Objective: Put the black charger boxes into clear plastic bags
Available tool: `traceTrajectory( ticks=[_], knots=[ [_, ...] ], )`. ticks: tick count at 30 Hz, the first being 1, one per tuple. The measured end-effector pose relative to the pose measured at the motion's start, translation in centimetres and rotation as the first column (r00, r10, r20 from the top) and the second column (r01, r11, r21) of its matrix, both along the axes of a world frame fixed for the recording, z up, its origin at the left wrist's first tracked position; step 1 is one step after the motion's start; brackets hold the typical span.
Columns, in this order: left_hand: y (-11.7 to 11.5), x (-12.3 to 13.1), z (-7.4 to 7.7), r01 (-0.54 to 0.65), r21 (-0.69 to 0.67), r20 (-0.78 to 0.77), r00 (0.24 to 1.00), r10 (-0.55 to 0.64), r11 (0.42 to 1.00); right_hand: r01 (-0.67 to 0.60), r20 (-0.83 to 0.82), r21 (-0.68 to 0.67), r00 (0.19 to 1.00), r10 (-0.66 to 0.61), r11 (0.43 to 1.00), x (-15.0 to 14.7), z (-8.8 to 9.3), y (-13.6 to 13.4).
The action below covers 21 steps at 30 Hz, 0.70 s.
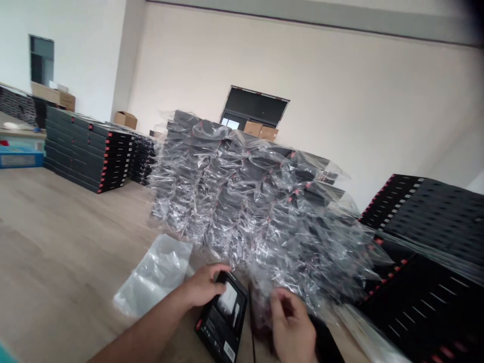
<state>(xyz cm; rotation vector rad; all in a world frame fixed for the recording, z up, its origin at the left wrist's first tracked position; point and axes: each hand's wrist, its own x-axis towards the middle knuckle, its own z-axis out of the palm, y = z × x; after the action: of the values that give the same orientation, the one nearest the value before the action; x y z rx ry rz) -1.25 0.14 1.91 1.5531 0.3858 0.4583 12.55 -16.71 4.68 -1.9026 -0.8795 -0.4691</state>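
A black product box with a white device pictured on its face is tilted in front of me. My left hand is closed on its upper left edge, thumb on the face. To the right of the box, my right hand is closed, fingers pinching the edge of a clear plastic bag. The bag hangs beside the box and the two look apart. A flat pile of clear bags lies on the table to the left of my left hand.
A tall stack of film-wrapped black boxes stands straight ahead. Unwrapped black boxes are stacked at left and right. A blue box sits at far left on the wood-look table.
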Motion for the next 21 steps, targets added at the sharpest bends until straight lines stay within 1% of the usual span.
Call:
traceTrajectory(
  ticks=[1,2,3,4,5,6,7,8,9,11,13,15,18,21],
  knots=[
    [0.2,-0.4,0.1,0.02,-0.092,0.03,0.999,-0.017,0.996,0.075,0.033,0.06,0.996,-0.077,0.995,0.3,0.1,-0.3],
    [0.5,-0.8,0.3,0.054,-0.177,0.053,0.998,-0.045,0.983,0.114,0.068,0.093,0.99,-0.121,0.989,0.6,0.2,-0.5],
    [0.7,-1.2,0.5,0.107,-0.248,0.069,0.993,-0.092,0.963,0.114,0.098,0.097,0.988,-0.123,0.989,0.8,0.1,-0.5],
    [0.9,-1.7,0.8,0.179,-0.3,0.084,0.983,-0.161,0.937,0.08,0.116,0.073,0.989,-0.088,0.994,0.8,-0.2,-0.4],
    [1.1,-2.1,1.0,0.267,-0.33,0.097,0.964,-0.249,0.906,0.023,0.115,0.027,0.993,-0.026,0.999,0.8,-0.5,-0.2],
    [1.1,-2.4,1.2,0.355,-0.334,0.106,0.935,-0.34,0.873,-0.041,0.095,-0.029,0.994,0.044,0.999,0.6,-0.9,0.1],
    [1.1,-2.6,1.4,0.423,-0.32,0.101,0.905,-0.413,0.848,-0.106,0.059,-0.083,0.992,0.111,0.991,0.4,-1.2,0.5],
    [1.0,-2.7,1.5,0.464,-0.294,0.077,0.883,-0.464,0.835,-0.162,0.017,-0.121,0.986,0.165,0.979,0.2,-1.6,0.8],
    [0.9,-2.7,1.5,0.482,-0.263,0.035,0.87,-0.491,0.836,-0.208,-0.026,-0.143,0.978,0.206,0.968,-0.1,-1.8,1.1],
    [0.5,-2.4,1.4,0.455,-0.199,-0.056,0.879,-0.473,0.868,-0.271,-0.098,-0.146,0.961,0.259,0.951,-0.5,-2.1,1.5],
    [0.1,-2.1,1.3,0.378,-0.136,-0.098,0.915,-0.392,0.916,-0.304,-0.141,-0.14,0.948,0.285,0.942,-0.7,-2.1,1.6],
    [-0.3,-1.8,1.2,0.283,-0.08,-0.109,0.95,-0.291,0.956,-0.302,-0.146,-0.158,0.949,0.28,0.94,-0.8,-2.1,1.5],
    [-0.6,-1.8,1.4,0.163,-0.009,-0.119,0.979,-0.163,0.987,-0.244,-0.078,-0.188,0.969,0.233,0.951,-0.7,-2.1,1.3],
    [-1.0,-2.0,1.8,0.096,0.084,-0.125,0.988,-0.085,0.992,-0.173,0.037,-0.201,0.982,0.184,0.964,-0.8,-2.1,1.2]
  ],
)
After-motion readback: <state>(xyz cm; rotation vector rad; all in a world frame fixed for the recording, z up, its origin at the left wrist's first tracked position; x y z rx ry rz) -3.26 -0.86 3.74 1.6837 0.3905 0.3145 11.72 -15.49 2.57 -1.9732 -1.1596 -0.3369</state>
